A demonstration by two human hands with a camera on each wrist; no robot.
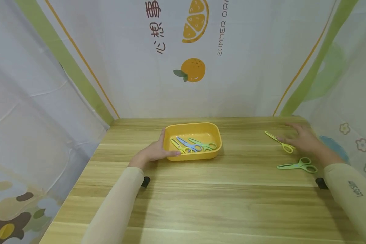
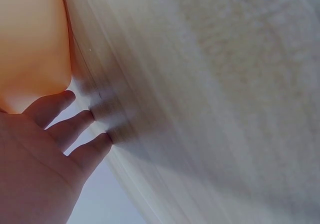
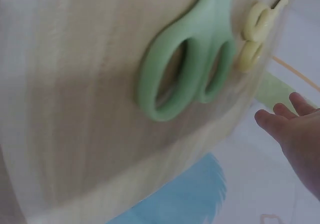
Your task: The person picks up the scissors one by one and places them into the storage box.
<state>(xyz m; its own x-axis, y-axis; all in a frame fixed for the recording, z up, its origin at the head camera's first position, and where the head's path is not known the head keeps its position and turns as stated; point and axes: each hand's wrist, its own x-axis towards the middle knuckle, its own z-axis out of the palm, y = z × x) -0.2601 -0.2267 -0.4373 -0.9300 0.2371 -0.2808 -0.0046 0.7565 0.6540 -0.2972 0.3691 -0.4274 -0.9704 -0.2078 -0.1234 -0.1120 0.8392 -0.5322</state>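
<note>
A yellow plastic basket (image 1: 215, 156) stands at the table's back, holding yellow scissors (image 1: 177, 145), blue scissors (image 1: 186, 144) and green scissors (image 1: 201, 143). My left hand (image 1: 152, 150) rests against its left end, thumb along the near wall and index finger by the far left corner. In the left wrist view its other fingers (image 2: 67, 131) spread beside the basket, tips at the tabletop. Over at the right, my right hand (image 1: 303, 140) hovers with fingers apart, holding nothing. Below its thumb lie loose yellow scissors (image 1: 282, 142). Nearer me are larger green scissors (image 1: 297, 165).
The wood-grain table (image 1: 201, 203) runs back to a white curtain (image 1: 238, 84) printed with oranges. More curtain hangs at both sides. Close to the right hand is the table's right edge, with a blue printed patch (image 1: 335, 149) beyond it.
</note>
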